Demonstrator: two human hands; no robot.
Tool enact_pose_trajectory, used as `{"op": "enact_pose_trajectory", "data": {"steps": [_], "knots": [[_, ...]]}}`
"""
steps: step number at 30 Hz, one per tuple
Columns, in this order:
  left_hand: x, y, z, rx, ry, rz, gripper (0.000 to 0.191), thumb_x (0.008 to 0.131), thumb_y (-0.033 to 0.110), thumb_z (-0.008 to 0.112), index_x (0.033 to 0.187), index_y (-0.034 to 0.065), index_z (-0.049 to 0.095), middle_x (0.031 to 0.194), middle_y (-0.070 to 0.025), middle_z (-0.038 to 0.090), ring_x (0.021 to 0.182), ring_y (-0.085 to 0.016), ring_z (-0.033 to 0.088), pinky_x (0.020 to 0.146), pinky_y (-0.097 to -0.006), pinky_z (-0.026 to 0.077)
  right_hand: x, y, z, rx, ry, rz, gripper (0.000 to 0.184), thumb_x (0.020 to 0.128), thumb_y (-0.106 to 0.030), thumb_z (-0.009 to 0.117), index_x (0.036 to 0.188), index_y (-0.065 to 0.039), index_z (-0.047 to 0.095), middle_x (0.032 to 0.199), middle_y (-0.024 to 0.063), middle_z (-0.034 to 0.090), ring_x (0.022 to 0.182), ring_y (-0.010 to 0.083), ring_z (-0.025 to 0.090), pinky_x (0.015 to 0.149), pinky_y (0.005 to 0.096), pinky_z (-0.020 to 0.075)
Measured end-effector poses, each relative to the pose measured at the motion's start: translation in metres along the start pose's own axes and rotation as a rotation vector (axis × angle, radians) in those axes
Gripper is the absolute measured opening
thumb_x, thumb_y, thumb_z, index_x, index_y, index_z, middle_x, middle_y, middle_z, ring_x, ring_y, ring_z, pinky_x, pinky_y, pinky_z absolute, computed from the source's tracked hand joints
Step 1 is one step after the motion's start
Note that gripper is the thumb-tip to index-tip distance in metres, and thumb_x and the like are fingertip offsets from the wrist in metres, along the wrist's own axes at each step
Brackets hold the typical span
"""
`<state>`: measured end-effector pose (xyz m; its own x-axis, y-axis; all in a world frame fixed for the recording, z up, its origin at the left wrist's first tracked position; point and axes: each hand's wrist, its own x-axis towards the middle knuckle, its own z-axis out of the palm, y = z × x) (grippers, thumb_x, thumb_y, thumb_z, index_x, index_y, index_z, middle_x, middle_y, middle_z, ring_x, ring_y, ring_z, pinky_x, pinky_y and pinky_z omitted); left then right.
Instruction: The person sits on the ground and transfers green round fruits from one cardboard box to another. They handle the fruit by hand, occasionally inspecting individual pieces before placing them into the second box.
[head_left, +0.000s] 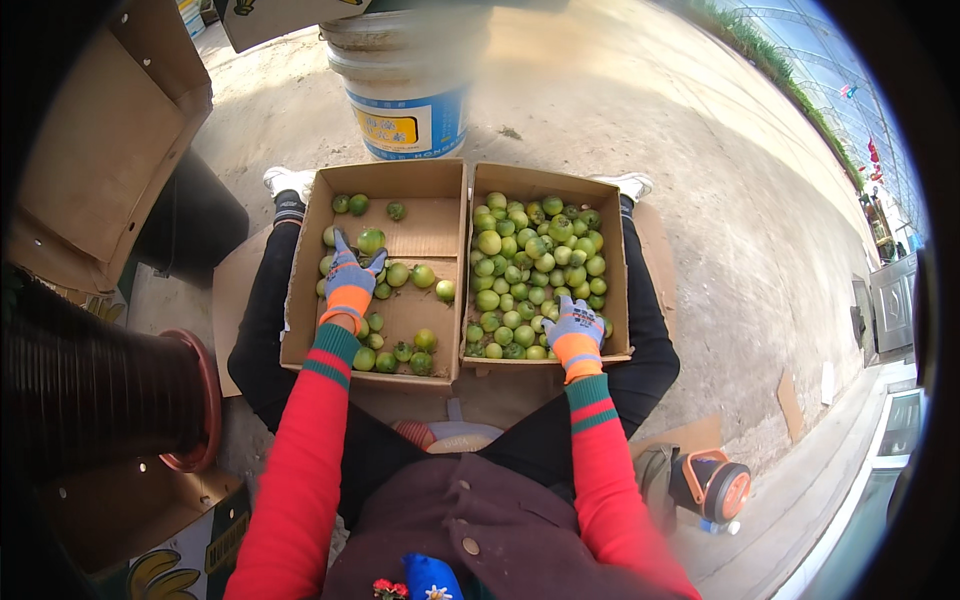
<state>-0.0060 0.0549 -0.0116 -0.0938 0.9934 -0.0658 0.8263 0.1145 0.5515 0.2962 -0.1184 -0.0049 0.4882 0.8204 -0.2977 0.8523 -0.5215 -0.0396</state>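
Two open cardboard boxes stand side by side between the legs. The left box (459, 300) holds scattered green tomatoes (423, 276) on its bare cardboard bottom. The right box (551, 174) is thickly filled with green tomatoes (490, 242). My left hand (351, 274), in a grey and orange glove, reaches into the left box with thumb and forefinger apart, just below a larger green tomato (370, 241); whether it grips one is unclear. My right hand (576, 326), gloved alike, rests on the tomatoes at the right box's near right corner; its fingertips are partly hidden among them.
A white and blue plastic bucket (409, 97) stands beyond the boxes. At left are a large cardboard box (97, 135), a dark bin (196, 214) and a stack of dark pots with a red rim (212, 405). An insulated jug (716, 484) lies at lower right.
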Motion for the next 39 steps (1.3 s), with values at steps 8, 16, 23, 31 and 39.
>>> {"op": "enact_pose_trajectory", "data": {"steps": [8, 16, 23, 31, 39], "knots": [[-0.121, 0.056, 0.035, -0.266, -0.024, 0.742, 0.082, 0.078, 0.032, 0.076, 0.146, 0.0067, 0.038, 0.141, -0.0192, 0.045, 0.128, -0.037, 0.044, 0.107, -0.0451, 0.037, -0.01, 0.004, 0.001, 0.66, 0.39, -0.334, 0.041, 0.087, -0.038, 0.067, 0.114, -0.007, 0.064, 0.099, 0.0159, 0.07, 0.09, 0.0321, 0.067, 0.081, 0.0393, 0.0511], [-0.144, 0.074, 0.021, -0.251, -0.133, 1.136, 0.085, 0.069, 0.038, 0.077, 0.142, 0.0076, 0.044, 0.137, -0.0155, 0.048, 0.127, -0.037, 0.042, 0.109, -0.0501, 0.031, -0.043, -0.032, 0.013, 0.978, 0.434, -0.606, 0.028, 0.087, -0.023, 0.065, 0.103, -0.001, 0.066, 0.087, 0.0204, 0.067, 0.079, 0.0372, 0.064, 0.07, 0.0416, 0.0498], [-0.138, 0.06, 0.029, -0.304, -0.018, 0.914, 0.074, 0.073, 0.027, 0.078, 0.137, 0.0048, 0.049, 0.129, -0.0137, 0.054, 0.115, -0.034, 0.051, 0.106, -0.046, 0.034, -0.039, -0.035, 0.012, 0.737, 0.371, -0.552, 0.028, 0.091, -0.027, 0.061, 0.109, -0.007, 0.067, 0.091, 0.0167, 0.068, 0.084, 0.0361, 0.063, 0.075, 0.0433, 0.0488], [-0.103, 0.022, 0.052, -0.4, 0.419, 0.319, 0.083, 0.08, 0.033, 0.075, 0.147, 0.0057, 0.034, 0.144, -0.0188, 0.041, 0.132, -0.037, 0.038, 0.111, -0.0493, 0.028, -0.009, 0.031, -0.008, -0.162, 0.159, 0.118, 0.055, 0.09, -0.032, 0.057, 0.139, -0.009, 0.047, 0.134, 0.0161, 0.054, 0.108, 0.0325, 0.063, 0.091, 0.0439, 0.0469], [-0.11, 0.026, 0.053, -0.097, 0.171, 0.419, 0.082, 0.08, 0.043, 0.072, 0.148, 0.0143, 0.036, 0.148, -0.0228, 0.034, 0.134, -0.042, 0.033, 0.111, -0.0533, 0.025, 0.004, 0.027, -0.028, -0.283, -0.141, 0.102, 0.036, 0.087, -0.021, 0.058, 0.12, -0.007, 0.063, 0.125, 0.0153, 0.059, 0.108, 0.0296, 0.065, 0.086, 0.0421, 0.0534]]}}
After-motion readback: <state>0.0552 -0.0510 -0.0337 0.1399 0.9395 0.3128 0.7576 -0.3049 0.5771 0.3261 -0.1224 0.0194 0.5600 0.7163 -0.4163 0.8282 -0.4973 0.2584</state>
